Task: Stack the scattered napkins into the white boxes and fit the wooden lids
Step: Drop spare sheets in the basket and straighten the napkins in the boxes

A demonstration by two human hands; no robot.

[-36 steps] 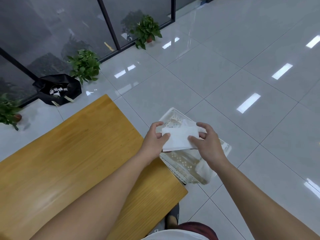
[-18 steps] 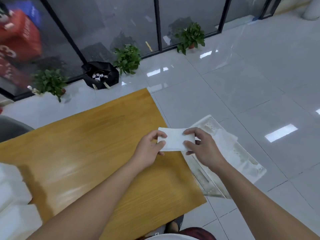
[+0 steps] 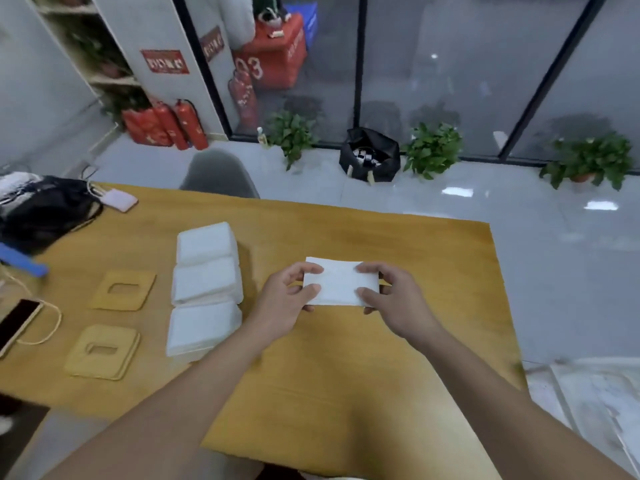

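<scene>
Wooden table (image 3: pixel 346 375), orange-yellow top, stands on a glossy grey tiled floor; glass partition wall behind with three potted plants (image 3: pixel 433 150) and a black bag (image 3: pixel 370 161) along its base. Red fire extinguishers (image 3: pixel 180 124) at left rear, grey chair back (image 3: pixel 218 174) at the far table edge.

Left hand (image 3: pixel 284 303) and right hand (image 3: pixel 394 299) together hold a small stack of white napkins (image 3: pixel 341 282) above the table, right of centre. Each hand pinches one short end: thumb on the near side, fingers curled over the far edge. Stack is held roughly flat, clear of the tabletop.

Three white boxes (image 3: pixel 204 289) sit in a row just left of the hands, touching one another, each filled with white napkins to the rim; no lids on them. Two wooden lids (image 3: pixel 121 289) with oblong slots lie flat further left, apart from the boxes, one behind the other.

Left table edge: dark phone (image 3: pixel 17 323) with a cord, black backpack (image 3: pixel 45 209), pale pink power bank (image 3: pixel 117 199).
</scene>
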